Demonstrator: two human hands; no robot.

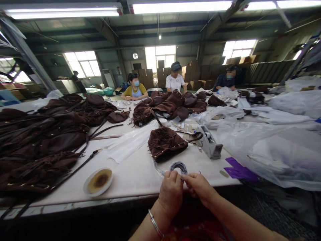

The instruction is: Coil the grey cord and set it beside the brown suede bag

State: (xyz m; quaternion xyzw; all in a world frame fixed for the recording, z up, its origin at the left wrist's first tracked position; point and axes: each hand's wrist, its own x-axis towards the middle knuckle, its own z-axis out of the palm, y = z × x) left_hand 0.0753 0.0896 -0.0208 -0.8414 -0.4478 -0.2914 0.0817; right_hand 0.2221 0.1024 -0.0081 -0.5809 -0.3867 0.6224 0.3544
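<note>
My left hand and my right hand meet at the table's front edge, fingertips pinched together and nearly touching. Whatever is between them is too small to make out. Just beyond the fingers lies a grey, shiny coiled strip, partly hidden by my left hand. A pale translucent strip runs along the table to the left of the coil. Behind the coil sits a dark brown fringed drawstring bag with metal eyelets. A grey tape dispenser stands to its right.
Piles of brown bags cover the left side and table centre. A shallow dish with brownish residue stands near the front edge. Purple material and clear plastic bags lie on the right. Several people are beyond the table.
</note>
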